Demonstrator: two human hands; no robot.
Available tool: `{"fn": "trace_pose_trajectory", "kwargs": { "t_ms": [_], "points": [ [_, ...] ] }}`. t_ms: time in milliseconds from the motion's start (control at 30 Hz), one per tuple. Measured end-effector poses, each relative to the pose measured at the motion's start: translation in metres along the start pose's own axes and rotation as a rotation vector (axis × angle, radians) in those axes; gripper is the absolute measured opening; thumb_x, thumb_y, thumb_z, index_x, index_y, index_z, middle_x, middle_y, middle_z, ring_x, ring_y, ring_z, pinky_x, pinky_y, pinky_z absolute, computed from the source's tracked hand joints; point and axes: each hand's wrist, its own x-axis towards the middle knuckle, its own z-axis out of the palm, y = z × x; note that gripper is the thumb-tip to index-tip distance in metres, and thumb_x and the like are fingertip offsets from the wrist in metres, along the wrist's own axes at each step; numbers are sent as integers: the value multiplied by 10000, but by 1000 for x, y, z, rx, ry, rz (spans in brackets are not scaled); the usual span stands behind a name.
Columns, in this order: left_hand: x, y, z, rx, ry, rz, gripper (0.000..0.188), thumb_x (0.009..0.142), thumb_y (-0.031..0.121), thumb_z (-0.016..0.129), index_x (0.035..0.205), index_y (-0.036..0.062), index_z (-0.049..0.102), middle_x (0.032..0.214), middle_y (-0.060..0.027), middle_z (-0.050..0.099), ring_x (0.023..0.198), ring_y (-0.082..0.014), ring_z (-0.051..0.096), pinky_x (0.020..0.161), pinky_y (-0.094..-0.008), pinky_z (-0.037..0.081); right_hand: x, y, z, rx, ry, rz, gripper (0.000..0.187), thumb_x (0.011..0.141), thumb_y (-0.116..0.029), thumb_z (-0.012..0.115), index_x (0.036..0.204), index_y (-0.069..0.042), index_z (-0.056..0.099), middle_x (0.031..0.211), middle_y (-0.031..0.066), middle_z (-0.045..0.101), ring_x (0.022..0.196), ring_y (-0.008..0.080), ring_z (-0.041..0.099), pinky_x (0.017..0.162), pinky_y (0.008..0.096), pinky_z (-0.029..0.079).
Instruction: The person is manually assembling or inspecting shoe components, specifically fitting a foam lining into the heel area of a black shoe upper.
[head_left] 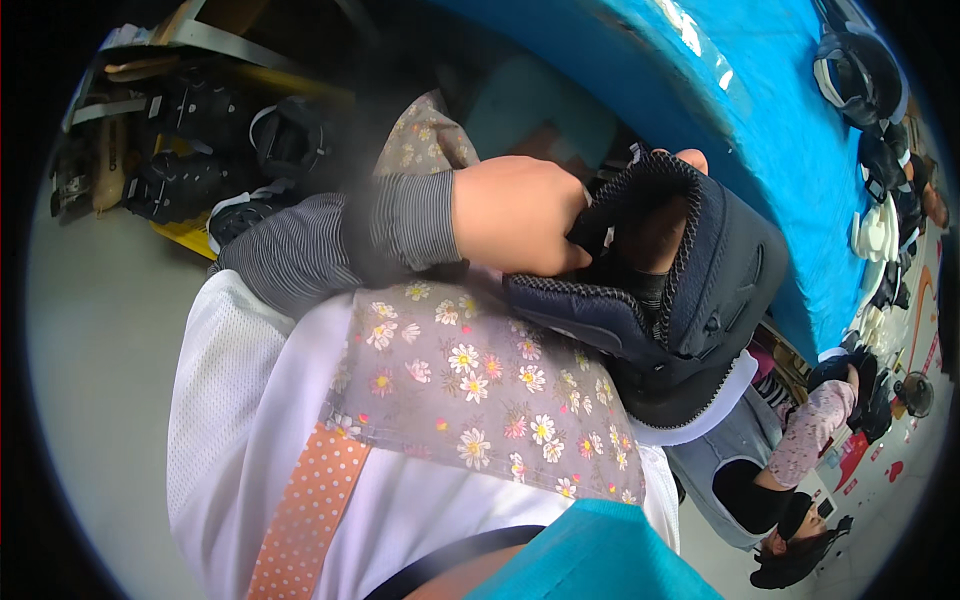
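A dark navy high-top shoe [735, 265] with a padded collar and white sole edge lies tilted over my lap, its opening toward me. My left hand [522, 213], in a grey striped sleeve, is closed on the collar edge, its fingertips tucked into the opening. Most of my right hand [692, 159] is hidden by the shoe; a fingertip shows past the far rim, and what looks like shaded skin appears through the opening. It seems to grip the shoe from behind. Beneath the shoe is my grey floral apron [480, 390].
A blue-covered table [740, 130] runs along the upper right, with dark shoes [862, 75] and white soles [877, 232] on it. Several black shoes [190, 180] stand on a yellow-edged rack at upper left. A co-worker [770, 470] in a pink patterned sleeve handles a dark shoe at lower right.
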Motion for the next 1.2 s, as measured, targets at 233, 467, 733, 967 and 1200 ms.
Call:
{"fn": "trace_pose_trajectory", "kwargs": {
  "t_ms": [233,467,733,967,1200],
  "points": [
    [6,-24,24,134,198,278,340,779,283,634,768,-56,657,578,-167,598,611,-340,640,591,-417,526,-12,-16,43,-474,261,272,298,867,-212,667,1021,-13,509,907,141,598,826,196,600,723,323,510],
    [16,-13,23,55,264,555,524,802,332,639,1042,-126,557,609,-173,605,600,-344,637,562,-402,524,-20,-12,30,-204,255,175,409,912,-450,571,993,-54,509,756,55,519,685,168,504,615,289,421],
    [10,-3,-1,-17,-49,223,400,735,343,753,834,-16,608,708,-219,609,725,-405,608,616,-430,501,-4,-12,59,-117,647,82,379,989,-453,449,866,-95,455,680,58,501,610,179,467,546,297,374],
    [3,-20,8,-362,-27,253,388,794,257,749,996,-35,592,804,-181,642,767,-350,635,679,-389,502,-32,7,64,-954,321,54,438,950,-422,565,1103,-19,486,827,80,586,763,154,591,657,260,491],
    [7,-8,5,-625,-80,633,136,878,203,648,869,68,631,726,-74,623,694,-209,585,690,-322,461,-25,-17,63,-444,433,119,358,898,-120,626,1217,2,518,1109,100,615,1018,213,599,901,350,488]
  ]
}}
